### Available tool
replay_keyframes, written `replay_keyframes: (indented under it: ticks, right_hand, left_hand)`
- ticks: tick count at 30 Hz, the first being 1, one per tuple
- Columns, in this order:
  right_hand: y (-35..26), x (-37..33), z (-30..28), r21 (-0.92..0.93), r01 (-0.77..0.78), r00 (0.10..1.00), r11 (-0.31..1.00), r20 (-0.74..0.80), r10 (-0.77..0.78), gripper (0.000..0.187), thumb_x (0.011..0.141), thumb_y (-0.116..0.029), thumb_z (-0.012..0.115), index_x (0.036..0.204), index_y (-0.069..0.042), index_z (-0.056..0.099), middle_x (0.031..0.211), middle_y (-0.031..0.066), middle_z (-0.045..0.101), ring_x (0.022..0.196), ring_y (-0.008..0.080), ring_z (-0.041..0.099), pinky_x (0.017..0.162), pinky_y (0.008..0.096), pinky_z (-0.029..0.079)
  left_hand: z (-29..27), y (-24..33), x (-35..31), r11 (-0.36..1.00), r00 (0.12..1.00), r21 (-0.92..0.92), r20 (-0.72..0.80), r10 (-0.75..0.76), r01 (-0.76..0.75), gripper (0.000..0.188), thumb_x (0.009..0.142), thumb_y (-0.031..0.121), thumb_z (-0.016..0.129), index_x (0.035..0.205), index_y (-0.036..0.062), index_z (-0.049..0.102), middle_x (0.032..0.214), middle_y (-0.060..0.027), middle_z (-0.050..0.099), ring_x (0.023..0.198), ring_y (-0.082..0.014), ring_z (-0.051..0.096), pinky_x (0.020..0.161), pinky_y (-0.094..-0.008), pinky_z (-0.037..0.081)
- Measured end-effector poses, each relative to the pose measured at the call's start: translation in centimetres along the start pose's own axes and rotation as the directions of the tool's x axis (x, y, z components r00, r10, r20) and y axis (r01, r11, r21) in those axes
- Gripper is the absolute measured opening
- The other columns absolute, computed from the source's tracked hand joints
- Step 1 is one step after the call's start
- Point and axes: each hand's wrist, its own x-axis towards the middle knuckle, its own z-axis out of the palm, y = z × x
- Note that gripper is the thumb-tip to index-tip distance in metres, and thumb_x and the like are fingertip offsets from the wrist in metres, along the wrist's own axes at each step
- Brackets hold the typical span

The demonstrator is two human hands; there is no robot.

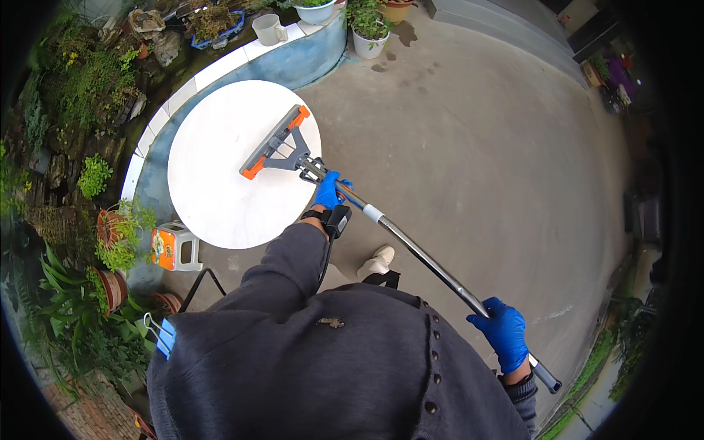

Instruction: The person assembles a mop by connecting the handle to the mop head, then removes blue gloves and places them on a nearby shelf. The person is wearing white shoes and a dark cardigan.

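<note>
A mop with a long silver pole slants across the view, its grey and orange head over the right part of a round white tabletop. Whether the head touches the surface I cannot tell. My left hand, in a blue glove, is wrapped round the pole just below the head, beside the lever. Lower down, near the grey end of the pole, my right hand grips it in a matching glove. A dark device is strapped at my left wrist.
A curved blue wall with white tile edging borders a planted rockery at left. A mug stands on it. Beside the table are a small orange and white stool and potted plants. Concrete floor stretches right, toward a step.
</note>
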Motion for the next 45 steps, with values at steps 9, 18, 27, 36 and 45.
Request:
replay_keyframes:
  ticks: [9, 18, 27, 36, 45]
  right_hand:
    - [8.7, 9.4, -11.8, -0.212, 0.023, 0.998, 0.977, -0.060, -0.037, 0.031, 0.061, -0.024, 0.084, 0.081, -0.008, 0.066, 0.072, 0.0124, 0.064, 0.065, 0.0317, 0.062, 0.059, 0.0382, 0.048]
    - [12.0, 25.2, -21.6, -0.231, 0.068, 0.985, 0.971, -0.137, -0.102, 0.032, 0.061, -0.008, 0.080, 0.091, -0.006, 0.068, 0.078, 0.0123, 0.068, 0.068, 0.0244, 0.065, 0.063, 0.0336, 0.050]
    - [9.6, 35.6, -27.4, -0.198, 0.081, 0.990, 0.977, -0.099, -0.103, 0.038, 0.061, -0.003, 0.077, 0.098, -0.005, 0.067, 0.085, 0.0099, 0.068, 0.071, 0.0196, 0.061, 0.066, 0.0317, 0.049]
    - [9.7, 42.6, -35.1, -0.258, 0.085, 0.979, 0.962, 0.200, -0.033, 0.029, 0.080, -0.015, 0.069, 0.109, -0.011, 0.067, 0.080, 0.0082, 0.067, 0.063, 0.0142, 0.059, 0.062, 0.0298, 0.052]
    - [10.7, 50.9, -36.5, -0.031, 0.084, 0.985, 0.996, 0.154, -0.079, 0.016, 0.068, -0.002, 0.074, 0.082, 0.000, 0.067, 0.063, 0.0015, 0.058, 0.053, 0.0087, 0.053, 0.050, 0.0253, 0.042]
  left_hand:
    - [2.5, -2.1, 6.8, 0.976, 0.990, -0.177, -0.075, 0.119, -0.131, 0.038, 0.082, 0.030, 0.065, 0.101, 0.0026, 0.047, 0.083, -0.0169, 0.058, 0.079, -0.0330, 0.063, 0.076, -0.0495, 0.056]
    - [7.5, 0.6, 13.8, 0.867, 0.966, -0.435, -0.191, 0.174, -0.243, 0.035, 0.084, 0.027, 0.066, 0.104, 0.0045, 0.049, 0.088, -0.0166, 0.060, 0.082, -0.0337, 0.064, 0.077, -0.0498, 0.056]
    - [13.0, 6.6, 18.6, 0.823, 0.944, -0.478, -0.262, 0.199, -0.306, 0.032, 0.086, 0.022, 0.063, 0.106, 0.0042, 0.045, 0.083, -0.0179, 0.059, 0.077, -0.0356, 0.065, 0.069, -0.0504, 0.057]
    - [14.5, 7.9, 21.3, 0.779, 0.921, -0.507, -0.315, 0.229, -0.368, 0.034, 0.083, 0.022, 0.066, 0.104, 0.0074, 0.044, 0.080, -0.0172, 0.058, 0.072, -0.0347, 0.064, 0.068, -0.0508, 0.057]
    - [13.8, 7.6, 16.0, 0.979, 0.928, 0.167, -0.369, -0.050, 0.119, 0.102, 0.074, 0.088, 0.040, 0.126, 0.0007, 0.052, 0.111, -0.0210, 0.065, 0.091, -0.0353, 0.066, 0.075, -0.0463, 0.056]
